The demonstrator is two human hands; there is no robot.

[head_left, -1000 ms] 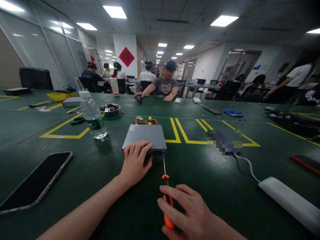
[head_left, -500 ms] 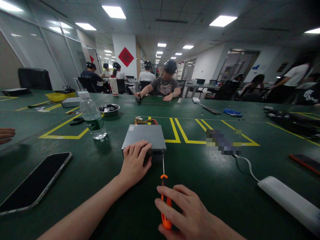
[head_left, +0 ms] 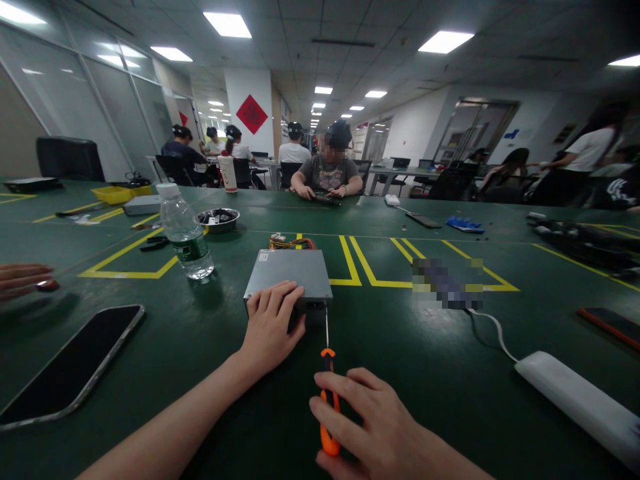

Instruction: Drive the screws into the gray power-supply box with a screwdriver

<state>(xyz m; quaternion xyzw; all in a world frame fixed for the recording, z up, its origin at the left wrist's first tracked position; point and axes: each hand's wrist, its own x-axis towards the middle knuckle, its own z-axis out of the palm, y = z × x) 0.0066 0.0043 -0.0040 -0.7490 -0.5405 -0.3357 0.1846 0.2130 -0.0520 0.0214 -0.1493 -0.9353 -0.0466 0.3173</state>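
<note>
A grey metal computer power supply (head_left: 295,267) lies on the green table in front of me, its bundle of coloured cables (head_left: 293,244) at the far side. My left hand (head_left: 273,320) grips its near left part, fingers over the top and thumb at the near face. In my right hand (head_left: 363,417) is an orange and black screwdriver (head_left: 329,363), held by the handle between fingers and thumb. Its shaft points away from me and the tip meets the near face close to the right corner. The screw itself is too small to make out.
Left of the power supply stands a water bottle (head_left: 185,233), with a metal bowl (head_left: 219,220) of small dark parts behind it. A phone (head_left: 70,367) lies near left; a white power strip (head_left: 575,400) lies right. Another person's hand (head_left: 23,280) reaches in at left.
The screwdriver handle has turned slightly in my right hand; my left hand stays put. At left, another person's hand has come further in. Across the table, a person's hands have drawn together around a dark object.
</note>
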